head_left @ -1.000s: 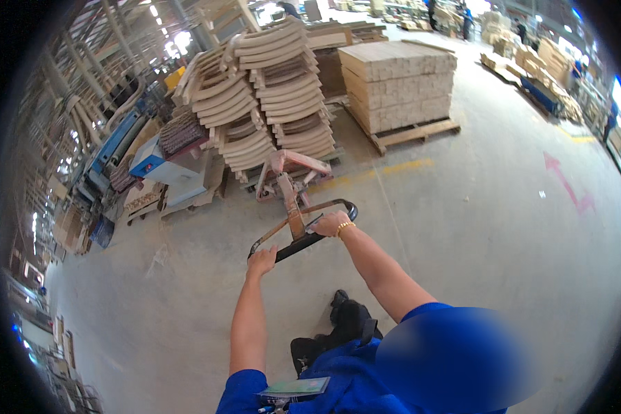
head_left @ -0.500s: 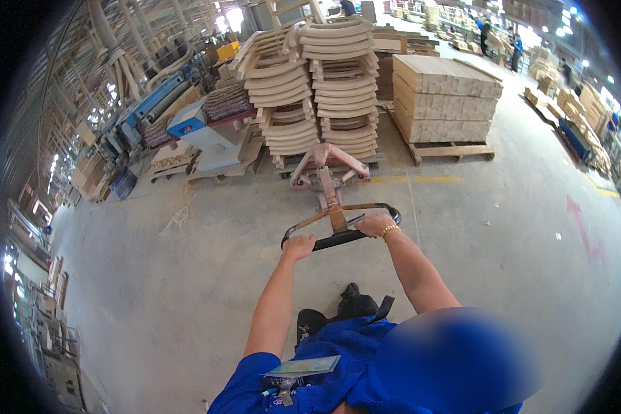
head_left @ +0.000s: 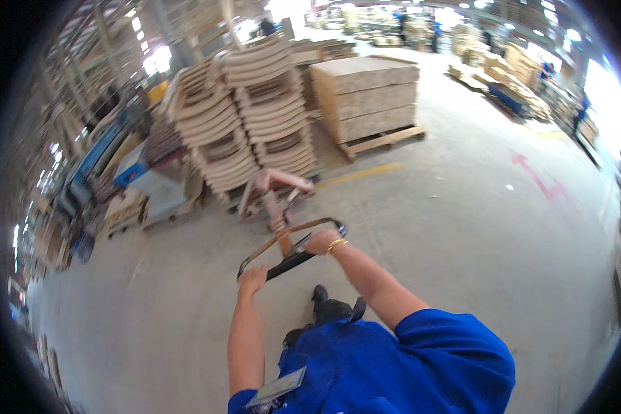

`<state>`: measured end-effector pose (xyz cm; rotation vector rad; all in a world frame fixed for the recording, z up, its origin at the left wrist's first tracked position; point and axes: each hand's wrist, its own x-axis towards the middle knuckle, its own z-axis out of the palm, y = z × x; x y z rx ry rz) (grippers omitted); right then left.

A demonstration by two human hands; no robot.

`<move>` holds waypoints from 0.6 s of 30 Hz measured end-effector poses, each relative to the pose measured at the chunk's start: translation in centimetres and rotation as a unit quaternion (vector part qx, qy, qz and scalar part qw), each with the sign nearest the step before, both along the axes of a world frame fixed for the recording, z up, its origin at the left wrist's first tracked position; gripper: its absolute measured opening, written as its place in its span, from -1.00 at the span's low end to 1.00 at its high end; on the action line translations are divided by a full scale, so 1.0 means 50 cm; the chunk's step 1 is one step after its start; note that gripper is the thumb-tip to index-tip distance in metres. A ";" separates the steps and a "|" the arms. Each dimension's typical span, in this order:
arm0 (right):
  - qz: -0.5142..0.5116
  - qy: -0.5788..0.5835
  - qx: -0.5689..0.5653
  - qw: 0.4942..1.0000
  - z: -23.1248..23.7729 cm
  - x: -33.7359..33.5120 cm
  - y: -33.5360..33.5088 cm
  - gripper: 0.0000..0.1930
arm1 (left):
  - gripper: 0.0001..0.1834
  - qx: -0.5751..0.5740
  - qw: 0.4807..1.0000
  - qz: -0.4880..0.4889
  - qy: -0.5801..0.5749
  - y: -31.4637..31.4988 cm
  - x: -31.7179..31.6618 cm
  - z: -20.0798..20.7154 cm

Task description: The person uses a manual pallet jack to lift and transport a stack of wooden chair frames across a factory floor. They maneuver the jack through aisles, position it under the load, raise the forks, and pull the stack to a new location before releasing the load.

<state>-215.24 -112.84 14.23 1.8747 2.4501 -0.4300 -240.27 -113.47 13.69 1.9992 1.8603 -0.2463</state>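
Note:
Both of my hands are on the looped handle of a pallet jack (head_left: 283, 243). My left hand (head_left: 253, 279) wraps around the left end of its black grip bar. Farther right, my right hand (head_left: 319, 241) closes on the handle beside the central shaft, a gold-coloured bracelet on its wrist. The jack's worn reddish body stands against a pallet stacked high with curved wooden frame pieces (head_left: 265, 103), in two columns. Its forks are hidden beneath that load.
Right of the stack, squared timber (head_left: 366, 100) sits on a wooden pallet (head_left: 386, 141). Blue-and-grey machinery (head_left: 134, 165) stands at the left. A yellow line (head_left: 359, 174) and a red arrow (head_left: 538, 178) mark the concrete floor. Several people work in the far background.
The view has swung right, so the stack, timber and jack appear farther left and tilted. Both hands keep their hold on the handle, which sits lower in view.

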 end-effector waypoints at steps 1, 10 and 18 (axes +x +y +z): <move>0.018 -0.013 -0.043 0.999 0.017 -0.006 -0.003 -0.51 | -0.26 -0.004 1.000 0.015 0.005 -0.008 0.000 0.000; 0.047 0.025 -0.134 0.990 0.073 0.080 -0.013 -0.55 | -0.29 -0.051 0.997 0.054 0.021 -0.024 0.062 -0.023; 0.080 0.032 -0.048 0.995 0.030 0.262 0.053 -0.51 | -0.30 -0.012 0.995 0.097 0.001 -0.022 0.252 -0.040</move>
